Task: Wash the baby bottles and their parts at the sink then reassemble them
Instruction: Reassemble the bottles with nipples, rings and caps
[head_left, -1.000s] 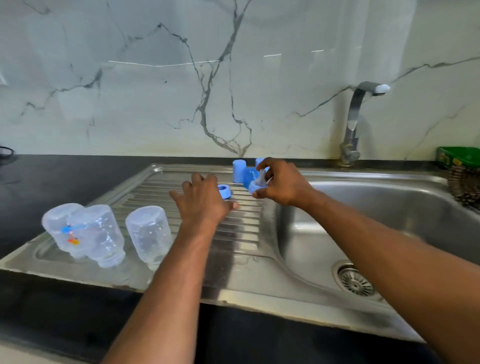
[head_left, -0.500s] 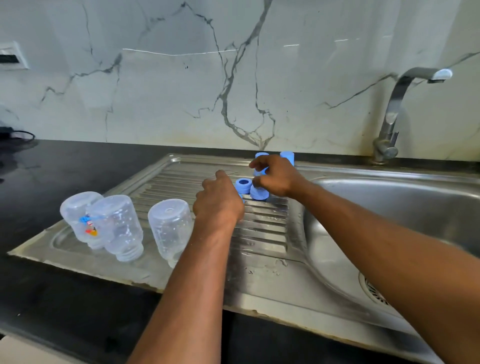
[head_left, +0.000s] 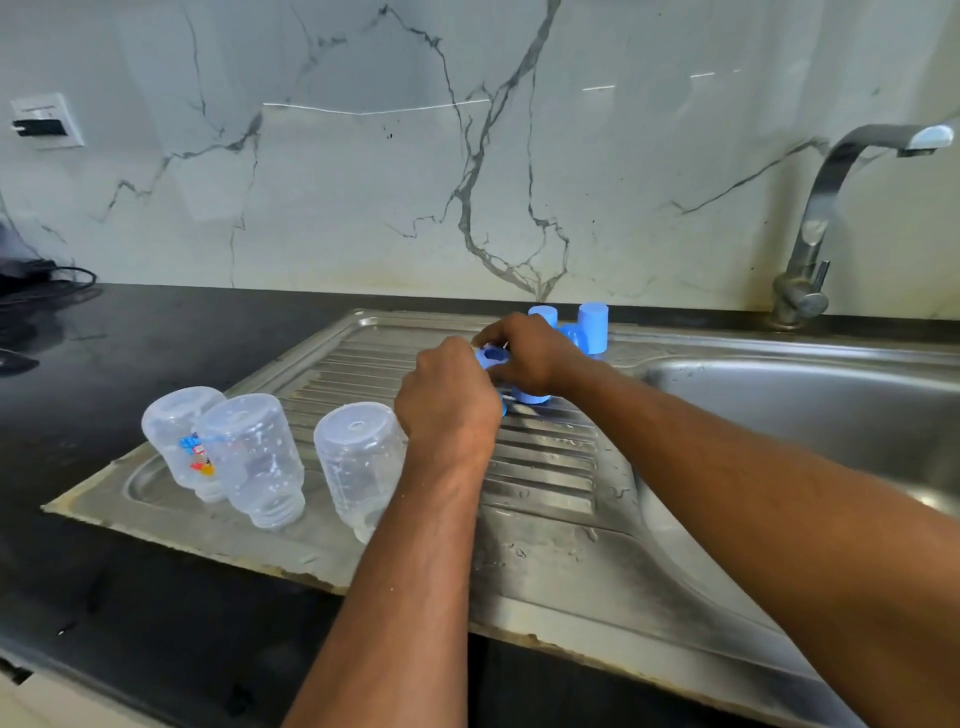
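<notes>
Three clear baby bottles stand upside down on the steel drainboard (head_left: 540, 483): one with a printed label (head_left: 179, 441), a second leaning against it (head_left: 254, 457), a third (head_left: 358, 462) beside my left forearm. My left hand (head_left: 447, 410) and my right hand (head_left: 530, 358) meet over the ribbed part, both gripping a blue screw ring (head_left: 492, 356) between their fingers. Another blue part (head_left: 530, 397) sits on the ribs under my right hand. Two blue caps (head_left: 592, 327) (head_left: 543, 316) stand upright at the back of the drainboard.
The sink basin (head_left: 810, 415) lies to the right, with a curved steel tap (head_left: 831, 208) behind it. Black countertop (head_left: 130, 353) surrounds the sink. A wall socket (head_left: 44, 122) and a dark cable (head_left: 47, 280) are at far left.
My view has moved closer and leftward. My right hand set a blue part down on the ribs, and both hands came together on the blue ring that lay by my left hand.
</notes>
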